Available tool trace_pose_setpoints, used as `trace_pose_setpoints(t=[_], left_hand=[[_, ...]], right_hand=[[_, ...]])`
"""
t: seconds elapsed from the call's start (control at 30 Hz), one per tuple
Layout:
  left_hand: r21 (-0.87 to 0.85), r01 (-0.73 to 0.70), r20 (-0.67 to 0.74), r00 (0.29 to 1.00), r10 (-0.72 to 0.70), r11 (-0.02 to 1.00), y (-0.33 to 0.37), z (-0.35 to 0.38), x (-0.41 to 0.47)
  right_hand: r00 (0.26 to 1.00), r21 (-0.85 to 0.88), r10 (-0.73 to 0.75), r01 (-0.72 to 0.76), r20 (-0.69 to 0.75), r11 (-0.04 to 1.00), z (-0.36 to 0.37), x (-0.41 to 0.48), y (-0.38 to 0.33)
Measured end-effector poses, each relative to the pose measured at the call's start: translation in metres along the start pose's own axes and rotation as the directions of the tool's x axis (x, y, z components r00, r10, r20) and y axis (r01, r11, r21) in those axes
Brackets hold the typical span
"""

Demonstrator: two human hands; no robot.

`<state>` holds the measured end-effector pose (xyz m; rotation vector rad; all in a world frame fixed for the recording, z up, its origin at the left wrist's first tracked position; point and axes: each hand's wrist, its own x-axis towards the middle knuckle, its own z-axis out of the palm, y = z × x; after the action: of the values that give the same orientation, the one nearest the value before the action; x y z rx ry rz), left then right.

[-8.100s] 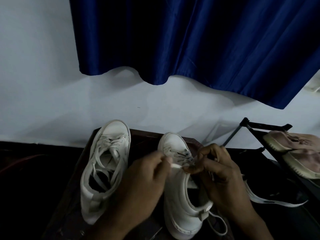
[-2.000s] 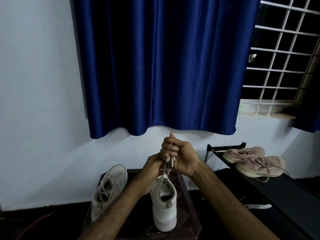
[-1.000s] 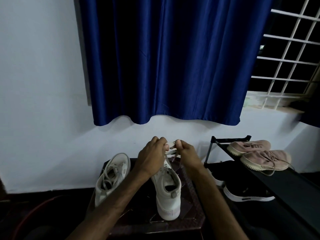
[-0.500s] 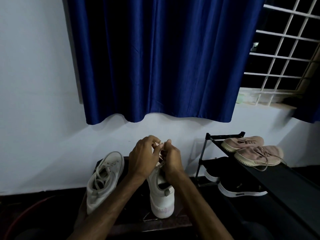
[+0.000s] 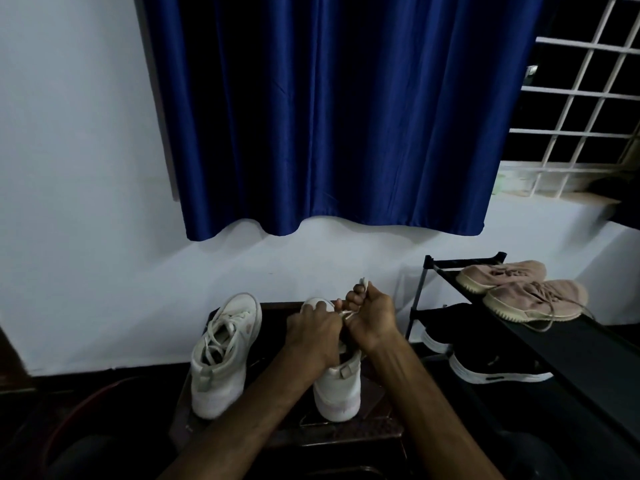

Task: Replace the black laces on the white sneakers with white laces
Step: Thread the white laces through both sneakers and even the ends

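Note:
Two white sneakers stand on a dark low table (image 5: 360,434). The left sneaker (image 5: 221,355) carries loose white laces. Both my hands work over the right sneaker (image 5: 337,393). My left hand (image 5: 313,329) pinches the white lace (image 5: 347,315) above the shoe's tongue. My right hand (image 5: 372,318) grips the lace too, and a lace tip sticks up out of its fist. The eyelets of the right sneaker are hidden behind my hands. I see no black lace.
A black shoe rack (image 5: 540,344) stands to the right with a pair of pink sneakers (image 5: 519,289) on top and black sneakers (image 5: 491,362) below. A blue curtain (image 5: 329,116) hangs over the white wall behind. A barred window (image 5: 581,98) is at the upper right.
My hands came down from a high pull on the lace ends and now work close over the right sneaker. The right fist has risen slightly with a lace tip.

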<state>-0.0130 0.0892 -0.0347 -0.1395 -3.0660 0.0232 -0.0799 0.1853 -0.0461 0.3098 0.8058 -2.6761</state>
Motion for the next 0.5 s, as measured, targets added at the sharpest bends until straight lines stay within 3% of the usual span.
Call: trace_pose_setpoints(t=[0.1, 0.2, 0.23, 0.33, 0.4, 0.43, 0.5], left_hand=[[0.109, 0.017, -0.016, 1.0, -0.015, 0.994, 0.013, 0.0, 0.006], [0.137, -0.01, -0.183, 0.982, 0.036, 0.991, 0.017, -0.008, 0.002], [0.104, -0.032, -0.189, 0.981, 0.052, 0.994, 0.015, -0.004, 0.002], [-0.218, -0.015, -0.154, 0.988, -0.019, 0.976, -0.003, 0.007, 0.002], [-0.326, 0.018, -0.174, 0.982, -0.079, 0.945, -0.018, 0.008, 0.002], [-0.368, 0.029, -0.17, 0.981, -0.098, 0.929, -0.021, 0.007, 0.002], [-0.421, 0.046, -0.139, 0.984, -0.114, 0.906, -0.024, 0.004, 0.002]], right_hand=[[1.0, 0.0, -0.014, 0.014, 0.022, 1.0, 0.001, 0.0, -0.003], [0.999, -0.001, -0.049, 0.049, 0.016, 0.999, -0.003, -0.002, -0.007], [0.998, -0.003, -0.058, 0.058, 0.008, 0.998, -0.005, -0.004, -0.007], [0.995, -0.069, -0.102, 0.103, 0.026, 0.992, -0.009, -0.012, 0.001], [0.977, -0.273, -0.175, 0.202, 0.12, 0.941, -0.01, -0.02, 0.009], [0.941, -0.451, -0.245, 0.327, 0.232, 0.83, -0.014, -0.026, 0.011], [0.77, -0.681, -0.277, 0.638, 0.575, 0.36, -0.021, -0.04, 0.009]])
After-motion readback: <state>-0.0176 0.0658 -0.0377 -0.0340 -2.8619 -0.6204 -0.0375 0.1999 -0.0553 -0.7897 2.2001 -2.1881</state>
